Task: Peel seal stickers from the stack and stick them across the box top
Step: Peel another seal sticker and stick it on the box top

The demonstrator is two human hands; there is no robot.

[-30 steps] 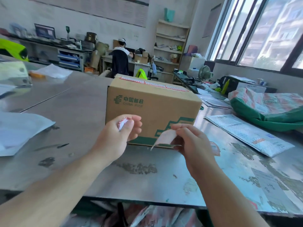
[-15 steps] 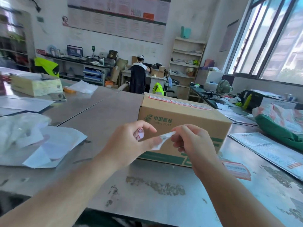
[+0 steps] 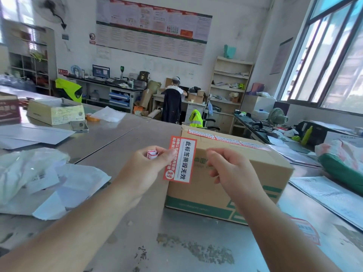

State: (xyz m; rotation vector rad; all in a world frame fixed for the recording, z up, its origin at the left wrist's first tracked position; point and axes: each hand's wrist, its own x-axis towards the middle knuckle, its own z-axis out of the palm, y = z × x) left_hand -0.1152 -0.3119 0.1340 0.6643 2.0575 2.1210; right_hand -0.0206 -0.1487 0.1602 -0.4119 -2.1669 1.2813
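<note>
Seal sticker (image 3: 181,160) is pinched upright by the left hand (image 3: 151,169), crumpled backing (image 3: 151,154) tucked in that grip; right hand (image 3: 233,171) steadies its edge, aligned before the cardboard box (image 3: 225,173).

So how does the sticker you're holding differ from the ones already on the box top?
The held sticker hangs upright in the air, pinched at its edge by the left hand; the stuck stickers lie flat in a row along the box top. The held one shows its printed face to the camera; the stuck ones appear edge-on, text unreadable. Both are red-bordered with white centres.
</note>
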